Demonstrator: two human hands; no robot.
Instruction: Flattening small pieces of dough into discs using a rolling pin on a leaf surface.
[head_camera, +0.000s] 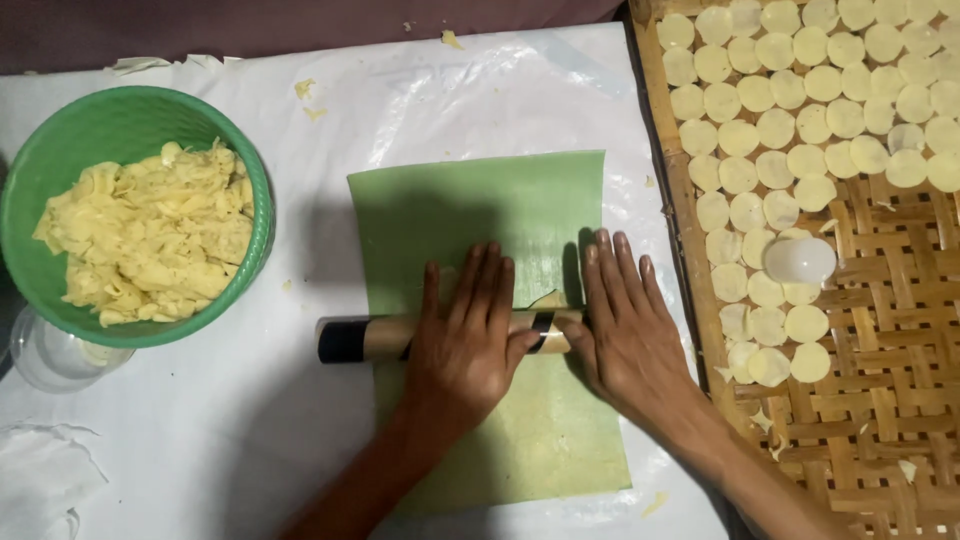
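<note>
The rolling pin (440, 337) lies with its long axis from nine to three o'clock across the green sheet (480, 215), both the left hand (465, 345) and right hand (625, 335) pressed flat and open-fingered on top, gripping nothing.

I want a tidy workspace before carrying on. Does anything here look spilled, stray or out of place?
Small dough crumbs lie scattered on the white sheet above the green basket. A white dome-shaped cup sits on the dough discs on the woven tray. Nothing looks damaged.
</note>
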